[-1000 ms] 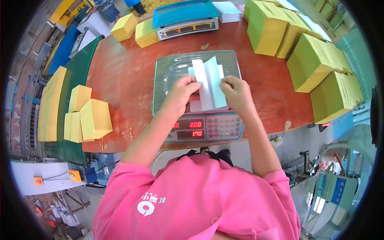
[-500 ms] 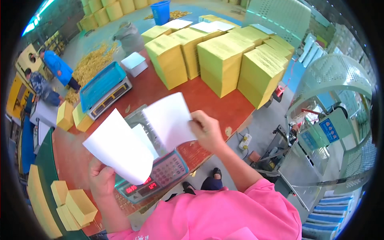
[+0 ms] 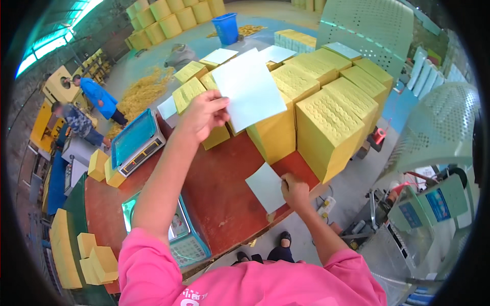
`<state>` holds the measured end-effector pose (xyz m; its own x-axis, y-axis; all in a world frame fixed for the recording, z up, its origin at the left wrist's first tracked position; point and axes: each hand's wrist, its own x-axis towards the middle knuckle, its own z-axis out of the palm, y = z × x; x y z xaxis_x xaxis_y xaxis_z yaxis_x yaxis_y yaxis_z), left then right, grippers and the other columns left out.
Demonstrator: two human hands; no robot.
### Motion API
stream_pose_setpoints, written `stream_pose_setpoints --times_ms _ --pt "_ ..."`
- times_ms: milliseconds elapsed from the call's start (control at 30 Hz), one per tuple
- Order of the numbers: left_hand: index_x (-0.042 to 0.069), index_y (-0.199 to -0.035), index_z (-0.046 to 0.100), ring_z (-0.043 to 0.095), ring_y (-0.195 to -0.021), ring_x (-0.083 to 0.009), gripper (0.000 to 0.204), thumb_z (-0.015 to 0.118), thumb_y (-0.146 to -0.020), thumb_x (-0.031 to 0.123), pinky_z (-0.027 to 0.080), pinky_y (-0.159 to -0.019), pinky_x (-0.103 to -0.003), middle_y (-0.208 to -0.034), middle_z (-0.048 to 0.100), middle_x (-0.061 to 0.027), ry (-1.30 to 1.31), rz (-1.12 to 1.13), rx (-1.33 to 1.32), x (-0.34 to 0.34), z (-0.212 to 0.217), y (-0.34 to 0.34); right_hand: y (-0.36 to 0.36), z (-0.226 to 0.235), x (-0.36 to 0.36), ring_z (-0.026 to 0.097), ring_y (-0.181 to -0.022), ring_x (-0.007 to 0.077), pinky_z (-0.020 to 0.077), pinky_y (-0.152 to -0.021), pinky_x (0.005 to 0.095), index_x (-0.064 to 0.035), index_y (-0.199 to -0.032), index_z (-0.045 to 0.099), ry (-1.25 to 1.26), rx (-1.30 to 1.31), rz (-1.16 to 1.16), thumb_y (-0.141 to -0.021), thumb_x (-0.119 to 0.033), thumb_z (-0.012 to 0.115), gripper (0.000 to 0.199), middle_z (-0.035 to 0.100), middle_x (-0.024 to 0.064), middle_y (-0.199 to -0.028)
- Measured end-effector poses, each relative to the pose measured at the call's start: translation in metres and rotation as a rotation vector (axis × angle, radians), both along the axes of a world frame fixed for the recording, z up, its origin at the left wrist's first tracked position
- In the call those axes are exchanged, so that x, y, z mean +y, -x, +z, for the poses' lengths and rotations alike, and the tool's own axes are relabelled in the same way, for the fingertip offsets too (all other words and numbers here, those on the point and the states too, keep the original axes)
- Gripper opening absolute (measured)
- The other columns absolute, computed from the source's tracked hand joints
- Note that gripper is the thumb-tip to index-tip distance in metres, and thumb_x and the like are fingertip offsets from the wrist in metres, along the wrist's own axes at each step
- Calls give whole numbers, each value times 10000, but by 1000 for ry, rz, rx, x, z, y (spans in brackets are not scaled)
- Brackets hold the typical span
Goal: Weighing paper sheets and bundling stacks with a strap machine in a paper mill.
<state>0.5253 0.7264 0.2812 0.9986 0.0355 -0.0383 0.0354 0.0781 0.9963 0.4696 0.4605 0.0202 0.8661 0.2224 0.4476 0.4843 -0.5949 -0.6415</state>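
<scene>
The red-brown table (image 3: 219, 188) carries tall stacks of yellow paper bundles (image 3: 326, 122) along its far side, 2 weighing scales, a blue-topped one (image 3: 135, 140) further off and a nearer one (image 3: 176, 232) below the left arm. The left hand (image 3: 204, 115) is raised above the table, pinching the lower left corner of a large pale sheet (image 3: 249, 91) between thumb and fingers, so the sheet stands up in the air in front of the yellow stacks. The right hand (image 3: 295, 191) rests at the near right edge of the table, fingers closed on the corner of a smaller pale sheet (image 3: 266, 186) lying flat on the wood. To handle these well, each sheet wants a firm corner pinch without creasing, and the lifted one should be kept clear of the stacks.
</scene>
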Motion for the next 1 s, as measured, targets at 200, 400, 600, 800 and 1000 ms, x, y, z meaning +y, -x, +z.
stream_pose_setpoints --times_ms 200,400,600,800,1000 --pt "17 -993 551 630 -620 -149 159 647 -868 44 497 -486 -234 -814 619 -76 -25 182 183 -13 -43 -67 1 1 -5 633 -719 336 507 -630 421 -73 -891 644 -116 23 57 -790 -62 622 104 645 132 -799" --pt "22 -1059 485 627 -620 -158 269 664 -859 40 511 -480 -248 -830 599 -81 -125 286 216 -24 -46 -68 -3 1 -8 621 -676 295 505 -584 400 -90 -906 634 -87 -18 141 -790 -77 620 118 627 98 -801" --pt "15 -1075 461 628 -610 -175 294 652 -851 20 508 -467 -257 -843 589 -104 -168 346 222 -36 -39 -66 -2 1 -10 615 -712 336 497 -613 423 -75 -881 641 -150 34 176 -772 -42 625 115 623 126 -796" --pt "10 -1079 444 629 -595 -181 315 650 -841 21 496 -439 -259 -857 584 -122 -261 359 242 -41 -36 -67 -4 2 -11 613 -686 324 497 -591 410 -75 -877 639 -147 -2 185 -766 -35 629 119 622 119 -782" --pt "4 -1103 421 622 -564 -179 352 654 -840 27 485 -418 -260 -845 587 -130 -309 410 233 -46 -38 -67 -4 0 -13 623 -687 281 513 -578 384 -94 -891 615 -110 -13 198 -764 -50 630 136 624 77 -796"
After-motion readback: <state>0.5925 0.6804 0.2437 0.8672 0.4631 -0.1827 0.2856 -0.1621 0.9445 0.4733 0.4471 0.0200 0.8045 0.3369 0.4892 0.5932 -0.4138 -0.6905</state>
